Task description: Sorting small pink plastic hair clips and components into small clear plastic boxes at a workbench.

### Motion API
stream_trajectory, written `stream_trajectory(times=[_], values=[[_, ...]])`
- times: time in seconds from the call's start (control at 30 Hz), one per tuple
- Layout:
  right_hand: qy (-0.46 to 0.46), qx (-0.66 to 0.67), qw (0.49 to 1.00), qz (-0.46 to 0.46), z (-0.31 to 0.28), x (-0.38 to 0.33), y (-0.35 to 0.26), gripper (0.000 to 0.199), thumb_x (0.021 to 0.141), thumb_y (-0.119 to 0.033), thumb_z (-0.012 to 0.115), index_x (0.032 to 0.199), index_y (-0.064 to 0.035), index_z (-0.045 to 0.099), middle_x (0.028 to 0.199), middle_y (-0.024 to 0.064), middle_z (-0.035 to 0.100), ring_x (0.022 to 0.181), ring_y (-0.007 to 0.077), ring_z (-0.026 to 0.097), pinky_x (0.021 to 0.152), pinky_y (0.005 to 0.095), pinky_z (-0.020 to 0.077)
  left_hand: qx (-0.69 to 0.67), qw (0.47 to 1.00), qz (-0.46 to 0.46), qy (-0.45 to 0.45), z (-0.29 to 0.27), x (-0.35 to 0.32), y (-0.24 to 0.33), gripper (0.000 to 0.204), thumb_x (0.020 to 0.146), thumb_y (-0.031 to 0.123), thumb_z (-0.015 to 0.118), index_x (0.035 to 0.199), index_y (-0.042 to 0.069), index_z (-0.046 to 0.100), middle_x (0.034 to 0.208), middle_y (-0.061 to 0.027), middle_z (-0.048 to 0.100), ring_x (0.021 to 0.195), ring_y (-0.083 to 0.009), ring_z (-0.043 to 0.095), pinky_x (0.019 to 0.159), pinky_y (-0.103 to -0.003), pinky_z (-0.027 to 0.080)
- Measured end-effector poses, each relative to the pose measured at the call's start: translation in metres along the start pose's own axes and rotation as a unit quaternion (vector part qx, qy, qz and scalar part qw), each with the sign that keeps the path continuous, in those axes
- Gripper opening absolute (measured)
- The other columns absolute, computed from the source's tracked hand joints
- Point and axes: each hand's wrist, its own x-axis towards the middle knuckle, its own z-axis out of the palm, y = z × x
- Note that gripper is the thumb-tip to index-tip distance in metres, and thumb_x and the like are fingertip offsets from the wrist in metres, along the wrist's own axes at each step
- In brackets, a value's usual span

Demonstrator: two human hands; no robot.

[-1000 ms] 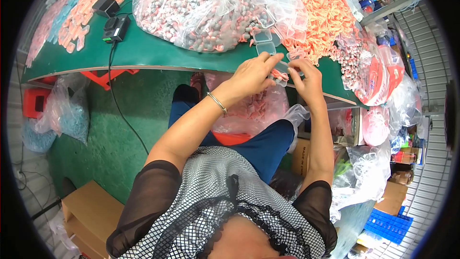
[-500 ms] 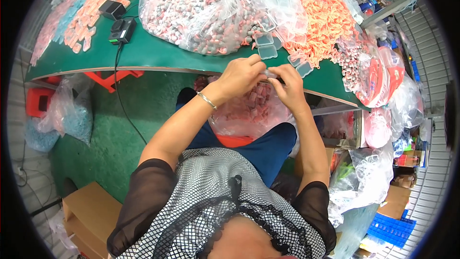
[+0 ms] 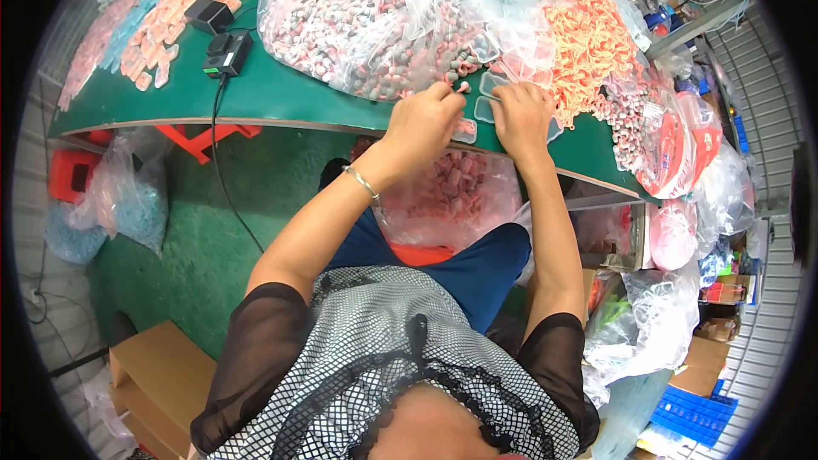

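My left hand (image 3: 423, 126) is closed above the front edge of the table, its fingertips pinching a small pink knobbed piece (image 3: 463, 88). Just below those fingers, a small clear case with pink contents (image 3: 465, 129) lies at the table edge. My right hand (image 3: 522, 117) is to its right, fingers bent down onto an open clear plastic case (image 3: 490, 83); its fingertips are partly hidden. Beyond my left hand, a large clear bag (image 3: 332, 25) holds a heap of pink-and-grey knobbed pieces. A pile of orange looped pieces (image 3: 588, 38) lies beyond my right hand.
Rows of filled cases (image 3: 162, 30) lie at the far left, near a black box (image 3: 209, 14) and a corded black device (image 3: 226, 54). Below the table edge, a bag of pink pieces (image 3: 447, 192) sits between my knees. A cardboard box (image 3: 162, 375) stands lower left.
My hands were together over a small clear item at the table edge; they have moved apart. The right has reached forward to the open case, the left toward the knobbed pieces.
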Motion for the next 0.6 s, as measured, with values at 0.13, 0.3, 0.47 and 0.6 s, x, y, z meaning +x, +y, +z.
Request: stream_trajectory(times=[0.13,0.3,0.47,0.6], values=[[-0.01,-0.002,0.998,0.064,-0.027,-0.011,-0.013,0.025,0.076,-0.015,0.069,0.1,-0.0127,0.064,0.089,0.005,0.064,0.091,0.0247,0.059,0.087,0.0436,0.0357,0.119,0.99,-0.056,-0.055,0.014,0.032,0.001,0.018,0.08,0.008,0.068,0.098,0.005,0.066,0.095,-0.013,0.066,0.081,-0.0334,0.068,0.064,-0.043,0.055],[-0.031,-0.015,0.992,0.121,-0.027,-0.029,-0.022,0.025,0.075,-0.015,0.065,0.099,-0.0117,0.062,0.08,0.0076,0.065,0.079,0.027,0.062,0.077,0.0445,0.0374,0.216,0.963,-0.089,-0.137,0.031,0.053,0.008,0.028,0.069,0.01,0.078,0.094,0.005,0.066,0.094,-0.0164,0.067,0.08,-0.032,0.071,0.065,-0.042,0.057],[-0.084,0.008,0.973,0.213,-0.023,-0.027,-0.025,0.012,0.079,-0.013,0.061,0.088,-0.0054,0.062,0.08,0.0161,0.067,0.077,0.0339,0.066,0.071,0.0489,0.0463,0.211,0.963,-0.058,-0.155,0.035,0.058,0.007,0.047,0.055,0.017,0.088,0.096,0.005,0.067,0.098,-0.0151,0.067,0.081,-0.0298,0.071,0.066,-0.04,0.057],[-0.142,-0.016,0.946,0.29,-0.022,-0.016,-0.023,0.01,0.082,-0.01,0.058,0.085,-0.0016,0.062,0.082,0.02,0.068,0.079,0.0392,0.066,0.071,0.0505,0.0514,0.216,0.963,-0.046,-0.156,0.036,0.057,0.004,0.048,0.056,0.017,0.088,0.096,0.005,0.066,0.101,-0.0153,0.065,0.08,-0.0302,0.071,0.066,-0.041,0.057]])
